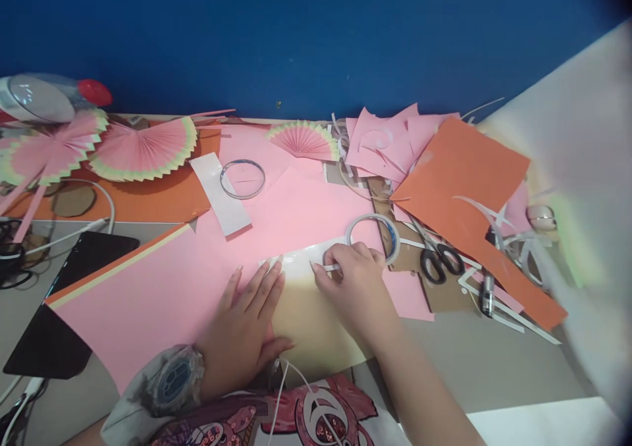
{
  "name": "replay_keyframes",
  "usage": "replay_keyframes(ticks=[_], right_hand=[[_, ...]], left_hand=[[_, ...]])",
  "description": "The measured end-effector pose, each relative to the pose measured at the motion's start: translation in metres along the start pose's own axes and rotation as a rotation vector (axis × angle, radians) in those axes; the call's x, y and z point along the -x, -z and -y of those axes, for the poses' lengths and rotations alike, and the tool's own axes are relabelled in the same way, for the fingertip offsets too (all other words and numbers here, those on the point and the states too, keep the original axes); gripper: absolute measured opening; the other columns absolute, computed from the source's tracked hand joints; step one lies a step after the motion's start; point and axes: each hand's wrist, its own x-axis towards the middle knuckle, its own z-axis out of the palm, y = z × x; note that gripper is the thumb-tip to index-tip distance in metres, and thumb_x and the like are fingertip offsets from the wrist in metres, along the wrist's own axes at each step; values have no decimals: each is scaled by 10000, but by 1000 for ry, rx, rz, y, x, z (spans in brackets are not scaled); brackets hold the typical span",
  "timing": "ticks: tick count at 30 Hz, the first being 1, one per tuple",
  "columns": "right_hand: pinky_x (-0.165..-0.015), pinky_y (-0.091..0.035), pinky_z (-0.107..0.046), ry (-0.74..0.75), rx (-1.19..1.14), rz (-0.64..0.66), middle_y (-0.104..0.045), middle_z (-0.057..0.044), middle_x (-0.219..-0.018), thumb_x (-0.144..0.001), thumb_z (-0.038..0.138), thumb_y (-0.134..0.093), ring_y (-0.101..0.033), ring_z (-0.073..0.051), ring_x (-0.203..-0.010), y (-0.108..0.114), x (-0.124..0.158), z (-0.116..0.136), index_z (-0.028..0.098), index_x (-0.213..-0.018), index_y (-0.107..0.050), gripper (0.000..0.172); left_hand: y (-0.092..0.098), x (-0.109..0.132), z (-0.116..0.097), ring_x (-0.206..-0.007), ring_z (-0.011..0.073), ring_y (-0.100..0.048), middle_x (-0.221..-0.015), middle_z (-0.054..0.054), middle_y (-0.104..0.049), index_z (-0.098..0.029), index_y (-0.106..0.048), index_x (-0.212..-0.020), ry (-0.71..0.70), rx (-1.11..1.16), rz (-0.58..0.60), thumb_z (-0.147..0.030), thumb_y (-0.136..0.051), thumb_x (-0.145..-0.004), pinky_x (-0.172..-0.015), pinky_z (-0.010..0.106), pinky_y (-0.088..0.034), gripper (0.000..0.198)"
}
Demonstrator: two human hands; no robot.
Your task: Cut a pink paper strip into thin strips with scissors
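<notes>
My left hand (249, 318) lies flat with fingers spread, on pink paper (148, 301) and the edge of a pale yellow sheet (316, 318). A white, glossy band (301, 260) runs along the top of the yellow sheet, under my left fingertips. At its right part my right hand (353, 281) is closed, thumb and fingers pinching a thin white strip of tape (332, 268). Right behind those knuckles is a tape roll (394, 235); whether the hand touches it I cannot tell. A second, thin ring (263, 181) lies farther back on a white paper strip (230, 212).
Black-handled scissors (434, 265), a cutter (488, 295) and orange paper (464, 163) lie to the right among scraps. Pleated pink paper fans (143, 147) and a bottle (44, 97) stand along the back left. A black device (59, 337) is partly under the pink paper.
</notes>
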Motion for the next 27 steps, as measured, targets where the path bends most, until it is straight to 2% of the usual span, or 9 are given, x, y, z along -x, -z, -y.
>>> replay_keyframes(ticks=[8,14,18,22,24,27], right_hand=[[-746,-250,-338,-15,-35,34,-627,9,-666,-810,266,-580,-506,-203,-754,-2,0,-2,205,-704,-489,152],[-748,-243,-335,-4,-36,26,-651,3,-709,-821,262,-568,-512,-202,-765,-1,0,-2,200,-721,-503,134],[-746,-242,-331,14,-29,13,-665,3,-734,-832,256,-554,-513,-198,-767,-2,0,-3,200,-729,-510,125],[-749,-241,-338,32,-5,-3,-674,-2,-749,-829,267,-559,-513,-200,-764,-3,0,-3,199,-717,-505,141],[-752,-239,-344,40,13,-16,-676,-4,-749,-820,263,-569,-514,-202,-766,-4,0,-3,198,-715,-506,139],[-750,-239,-347,54,40,-33,-676,-7,-741,-820,258,-570,-519,-202,-767,-4,0,-3,195,-713,-509,138]], left_hand=[[-2,0,3,-1382,295,-248,-1506,153,-267,-51,-315,-1411,-31,-32,24,-581,-315,-878,-1140,486,-1,752],[5,9,16,-1386,281,-242,-1503,128,-290,-79,-330,-1408,-127,-66,71,-575,-357,-873,-1141,472,-26,729],[15,14,21,-1386,274,-242,-1504,114,-292,-90,-384,-1378,-94,-97,61,-568,-378,-870,-1134,465,-71,698],[28,-1,14,-1383,276,-259,-1527,62,-243,-186,-461,-1334,-43,-89,47,-558,-375,-875,-1120,480,-117,597],[29,-15,8,-1391,271,-243,-1533,64,-220,-165,-390,-1387,-90,-75,39,-539,-351,-890,-1126,466,-121,623],[20,-34,-1,-1409,274,-197,-1531,107,-209,-102,-296,-1431,-131,-33,29,-564,-329,-886,-1133,439,-144,716]])
